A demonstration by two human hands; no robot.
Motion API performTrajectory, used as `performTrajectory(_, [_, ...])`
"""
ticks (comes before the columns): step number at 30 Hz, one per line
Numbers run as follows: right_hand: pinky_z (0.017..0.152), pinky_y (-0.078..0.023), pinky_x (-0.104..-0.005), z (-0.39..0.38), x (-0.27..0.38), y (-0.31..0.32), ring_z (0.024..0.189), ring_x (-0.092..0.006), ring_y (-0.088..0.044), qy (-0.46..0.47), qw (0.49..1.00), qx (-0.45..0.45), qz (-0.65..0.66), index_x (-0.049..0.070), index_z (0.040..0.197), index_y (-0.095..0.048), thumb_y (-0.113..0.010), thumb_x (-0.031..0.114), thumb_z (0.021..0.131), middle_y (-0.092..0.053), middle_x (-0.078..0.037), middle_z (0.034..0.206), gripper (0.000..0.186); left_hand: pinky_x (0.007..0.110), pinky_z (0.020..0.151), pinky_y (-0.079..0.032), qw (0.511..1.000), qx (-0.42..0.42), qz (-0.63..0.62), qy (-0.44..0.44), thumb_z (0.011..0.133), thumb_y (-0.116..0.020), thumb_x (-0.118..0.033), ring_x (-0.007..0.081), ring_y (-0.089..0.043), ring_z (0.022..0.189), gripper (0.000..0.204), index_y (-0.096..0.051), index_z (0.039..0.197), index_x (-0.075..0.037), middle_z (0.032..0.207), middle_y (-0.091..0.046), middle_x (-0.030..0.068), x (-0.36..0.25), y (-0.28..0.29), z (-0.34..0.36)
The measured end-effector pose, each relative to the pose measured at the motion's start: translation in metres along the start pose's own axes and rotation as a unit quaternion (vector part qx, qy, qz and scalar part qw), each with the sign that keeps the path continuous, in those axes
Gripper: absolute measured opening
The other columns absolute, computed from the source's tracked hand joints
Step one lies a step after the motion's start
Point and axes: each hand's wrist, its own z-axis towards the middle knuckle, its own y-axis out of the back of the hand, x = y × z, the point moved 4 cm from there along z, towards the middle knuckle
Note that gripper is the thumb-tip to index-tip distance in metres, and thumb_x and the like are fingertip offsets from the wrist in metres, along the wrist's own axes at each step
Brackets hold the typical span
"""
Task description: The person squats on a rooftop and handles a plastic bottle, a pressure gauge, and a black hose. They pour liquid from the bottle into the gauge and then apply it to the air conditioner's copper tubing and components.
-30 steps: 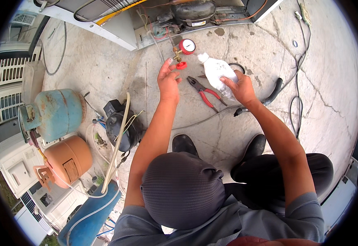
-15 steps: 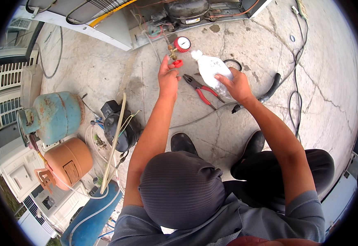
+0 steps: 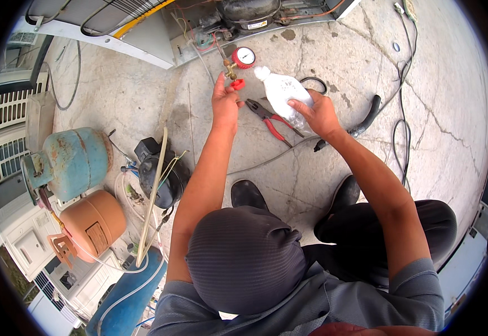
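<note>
My left hand (image 3: 227,101) is raised beside a brass valve (image 3: 230,70) with a red-rimmed gauge (image 3: 244,57) and a red knob (image 3: 237,84); its index finger is extended close to the valve, touch unclear, the others bent, holding nothing. In my right hand (image 3: 319,115) is a white, crumpled plastic pouch or bottle (image 3: 280,92) with a narrow top, gripped by thumb and fingers. Below it, red-handled pliers (image 3: 273,126) lie on the concrete, beside a black ring-shaped hose (image 3: 322,84) and a curved black hose (image 3: 370,117).
An appliance's open base with a compressor (image 3: 247,14) stands ahead. At left are a rusty teal cylinder (image 3: 79,162), an orange cylinder (image 3: 95,221), a blue cylinder (image 3: 123,291), a loose black compressor (image 3: 160,176) and white casings (image 3: 26,241). Cables (image 3: 405,134) run along the right.
The scene has shifted slightly left and up in view. My left index finger has straightened toward the valve while the other fingers curled more. The right hand keeps hold of the white item.
</note>
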Motion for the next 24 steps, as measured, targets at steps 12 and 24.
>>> performTrajectory(12, [0.073,-0.053,-0.0424,0.0,0.003,0.0,0.079,-0.0381,-0.069,-0.009,1.0,0.0,-0.01,-0.004,0.097,-0.069,-0.078,0.053,0.083,-0.07,-0.024,0.083,0.059,0.031,0.074,-0.051,0.997,-0.021,0.078,-0.019,0.086,-0.047,0.006,0.009,-0.051,0.081,0.081,-0.027,0.161,-0.019,0.1,-0.05,-0.0014,-0.002,-0.005,-0.004])
performTrajectory(24, [0.072,-0.053,-0.0436,0.002,0.008,0.0,0.08,-0.0408,-0.068,-0.004,1.0,0.0,-0.024,-0.003,0.095,-0.069,-0.077,0.055,0.083,-0.069,-0.026,0.083,0.06,0.034,0.077,-0.051,0.983,-0.007,0.184,-0.008,0.086,-0.047,0.004,0.0144,-0.051,0.093,0.083,-0.022,0.162,-0.019,0.111,-0.05,0.0029,-0.011,-0.005,0.002])
